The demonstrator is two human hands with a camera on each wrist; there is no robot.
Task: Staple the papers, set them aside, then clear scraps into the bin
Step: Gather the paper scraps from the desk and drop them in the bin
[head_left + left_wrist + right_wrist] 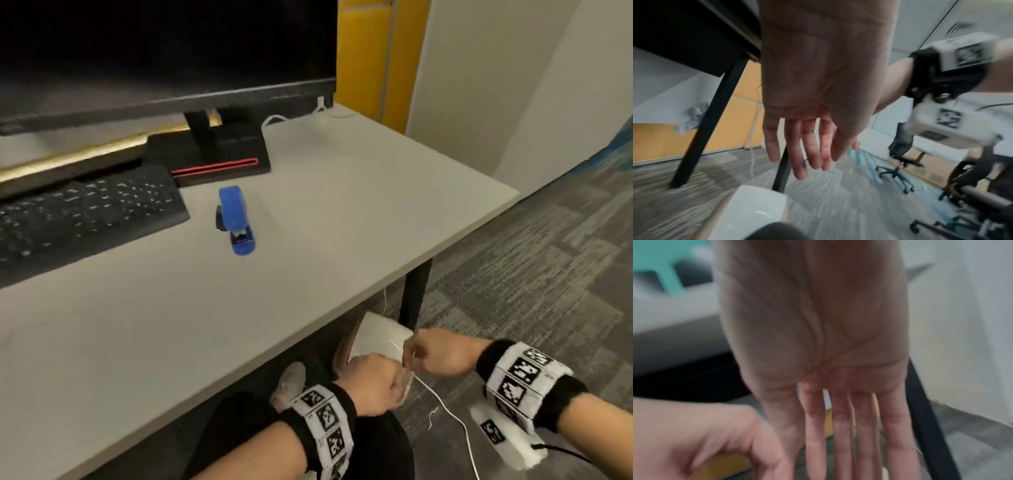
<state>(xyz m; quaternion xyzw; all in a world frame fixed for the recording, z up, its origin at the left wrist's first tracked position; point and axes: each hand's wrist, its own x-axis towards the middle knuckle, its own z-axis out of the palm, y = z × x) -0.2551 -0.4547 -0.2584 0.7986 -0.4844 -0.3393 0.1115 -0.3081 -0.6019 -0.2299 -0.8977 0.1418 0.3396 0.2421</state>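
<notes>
While both hands (pixel 373 380) (pixel 442 353) hover above white bin (pixel 376 337), grips apart; contents unseen.

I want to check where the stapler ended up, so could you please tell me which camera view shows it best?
The head view: the blue stapler stands on the grey desk right of the keyboard, in plain sight. Neither wrist view shows it; both are blurred and aimed below the desk.

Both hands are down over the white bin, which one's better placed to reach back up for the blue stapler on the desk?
Probably the left hand: it sits nearer the desk edge and the blue stapler. The right hand is farther out over the carpet, past the white bin.
</notes>
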